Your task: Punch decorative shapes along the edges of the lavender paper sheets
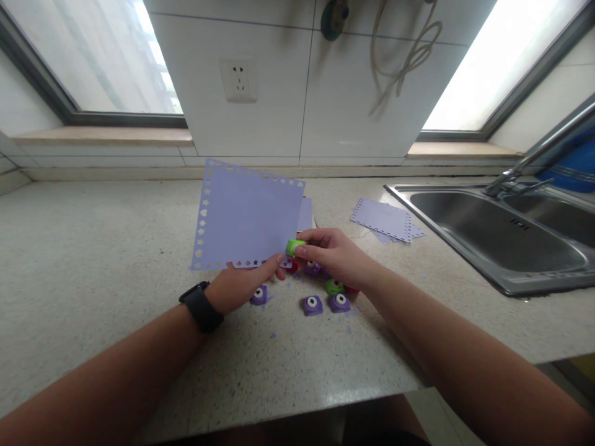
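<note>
A purple sheet of paper (251, 217) is raised above the counter, with small shapes cut along its left, top and bottom edges. My left hand (248, 282), with a black watch on its wrist, holds the sheet by its bottom edge. Pinched between the thumb and fingers of my right hand (332, 251) is a green craft punch (294, 248), at the sheet's lower right corner. Below the hands lie purple punches (313, 305), another green punch (334, 286) and something red, partly hidden.
Punched purple sheets (383, 218) lie in a stack to the right, beside the steel sink (465, 235) and its faucet (515, 173). Paper bits dot the speckled counter (116, 248). Another sheet (305, 214) shows behind the raised one. A tiled wall stands behind.
</note>
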A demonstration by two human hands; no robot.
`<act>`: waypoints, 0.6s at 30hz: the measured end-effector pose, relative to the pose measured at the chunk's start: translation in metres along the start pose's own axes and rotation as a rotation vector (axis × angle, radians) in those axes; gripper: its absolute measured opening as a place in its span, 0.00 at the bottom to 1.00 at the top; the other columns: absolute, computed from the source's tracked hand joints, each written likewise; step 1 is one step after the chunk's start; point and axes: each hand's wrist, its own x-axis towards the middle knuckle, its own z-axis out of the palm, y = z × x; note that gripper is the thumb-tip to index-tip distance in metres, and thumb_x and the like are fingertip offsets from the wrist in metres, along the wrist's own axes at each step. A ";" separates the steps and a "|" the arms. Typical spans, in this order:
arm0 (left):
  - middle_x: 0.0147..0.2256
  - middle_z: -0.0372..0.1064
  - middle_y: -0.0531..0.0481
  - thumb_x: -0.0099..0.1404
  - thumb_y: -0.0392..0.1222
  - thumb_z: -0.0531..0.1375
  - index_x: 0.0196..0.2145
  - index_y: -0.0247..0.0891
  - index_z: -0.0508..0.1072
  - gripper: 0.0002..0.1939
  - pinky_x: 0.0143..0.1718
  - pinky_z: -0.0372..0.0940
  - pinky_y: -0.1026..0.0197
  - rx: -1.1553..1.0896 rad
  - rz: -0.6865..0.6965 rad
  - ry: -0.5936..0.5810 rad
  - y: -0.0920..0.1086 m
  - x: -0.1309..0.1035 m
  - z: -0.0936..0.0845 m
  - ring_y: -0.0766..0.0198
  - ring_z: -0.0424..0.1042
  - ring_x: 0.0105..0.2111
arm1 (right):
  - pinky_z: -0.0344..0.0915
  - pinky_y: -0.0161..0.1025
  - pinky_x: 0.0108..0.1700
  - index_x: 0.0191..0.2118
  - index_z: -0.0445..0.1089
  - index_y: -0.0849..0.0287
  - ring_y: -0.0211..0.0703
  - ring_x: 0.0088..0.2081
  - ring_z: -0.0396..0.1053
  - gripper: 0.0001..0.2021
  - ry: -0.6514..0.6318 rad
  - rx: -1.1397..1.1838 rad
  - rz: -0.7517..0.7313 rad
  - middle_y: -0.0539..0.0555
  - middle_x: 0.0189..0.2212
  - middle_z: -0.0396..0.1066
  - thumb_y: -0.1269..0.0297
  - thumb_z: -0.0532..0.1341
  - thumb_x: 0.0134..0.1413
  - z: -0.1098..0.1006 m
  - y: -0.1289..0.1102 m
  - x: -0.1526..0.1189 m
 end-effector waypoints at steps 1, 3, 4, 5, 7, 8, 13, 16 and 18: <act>0.29 0.78 0.50 0.69 0.64 0.54 0.26 0.44 0.79 0.26 0.45 0.67 0.55 0.001 0.002 0.001 0.000 0.000 0.000 0.57 0.75 0.33 | 0.66 0.40 0.40 0.36 0.78 0.58 0.40 0.32 0.70 0.10 0.003 0.009 0.003 0.51 0.28 0.75 0.56 0.68 0.58 0.000 0.001 0.000; 0.29 0.78 0.50 0.69 0.63 0.54 0.26 0.44 0.79 0.26 0.45 0.67 0.55 0.005 0.002 0.005 0.000 0.000 0.000 0.58 0.75 0.33 | 0.66 0.40 0.39 0.37 0.78 0.57 0.39 0.32 0.70 0.10 0.023 0.023 0.012 0.51 0.29 0.75 0.56 0.69 0.57 -0.002 0.002 0.000; 0.28 0.78 0.50 0.69 0.63 0.54 0.25 0.44 0.79 0.26 0.44 0.68 0.56 0.005 0.005 0.009 0.000 0.000 -0.001 0.58 0.75 0.32 | 0.66 0.40 0.39 0.37 0.78 0.57 0.39 0.32 0.70 0.10 0.041 0.026 0.017 0.51 0.29 0.75 0.56 0.69 0.56 -0.002 0.003 0.000; 0.28 0.77 0.50 0.69 0.62 0.54 0.25 0.44 0.79 0.26 0.44 0.68 0.56 0.005 0.010 0.014 0.000 0.000 -0.001 0.58 0.75 0.32 | 0.66 0.40 0.39 0.38 0.78 0.57 0.40 0.31 0.70 0.11 0.060 0.027 0.023 0.51 0.29 0.75 0.55 0.70 0.55 -0.003 0.004 0.000; 0.27 0.77 0.50 0.69 0.63 0.54 0.25 0.44 0.79 0.26 0.43 0.68 0.56 0.004 0.021 0.024 0.000 0.000 -0.001 0.58 0.75 0.31 | 0.67 0.40 0.38 0.39 0.78 0.57 0.40 0.31 0.70 0.12 0.089 0.025 0.032 0.51 0.28 0.76 0.54 0.71 0.54 -0.003 0.005 0.000; 0.27 0.77 0.50 0.69 0.63 0.55 0.25 0.44 0.79 0.26 0.43 0.68 0.56 0.004 0.022 0.027 0.000 0.000 -0.001 0.58 0.75 0.31 | 0.67 0.40 0.38 0.39 0.78 0.57 0.40 0.31 0.71 0.13 0.096 0.025 0.035 0.51 0.28 0.76 0.54 0.71 0.53 -0.003 0.005 0.000; 0.28 0.77 0.50 0.69 0.64 0.54 0.25 0.44 0.79 0.27 0.46 0.68 0.55 0.009 0.013 0.017 0.000 0.000 -0.001 0.58 0.75 0.32 | 0.67 0.40 0.37 0.40 0.78 0.57 0.39 0.30 0.70 0.13 0.098 0.031 0.025 0.51 0.28 0.76 0.54 0.71 0.53 -0.003 0.005 0.000; 0.28 0.77 0.50 0.69 0.65 0.54 0.25 0.43 0.79 0.28 0.46 0.68 0.54 -0.006 0.018 0.008 0.000 0.000 -0.001 0.58 0.74 0.31 | 0.66 0.40 0.37 0.40 0.79 0.57 0.39 0.30 0.70 0.12 0.096 0.039 0.017 0.51 0.28 0.76 0.55 0.71 0.54 -0.003 0.005 0.000; 0.28 0.77 0.49 0.69 0.65 0.54 0.25 0.43 0.79 0.28 0.45 0.68 0.54 -0.017 0.026 0.011 -0.001 0.000 -0.001 0.57 0.74 0.31 | 0.66 0.40 0.37 0.40 0.78 0.57 0.39 0.30 0.70 0.12 0.100 0.045 0.019 0.51 0.28 0.76 0.55 0.71 0.53 -0.003 0.005 0.000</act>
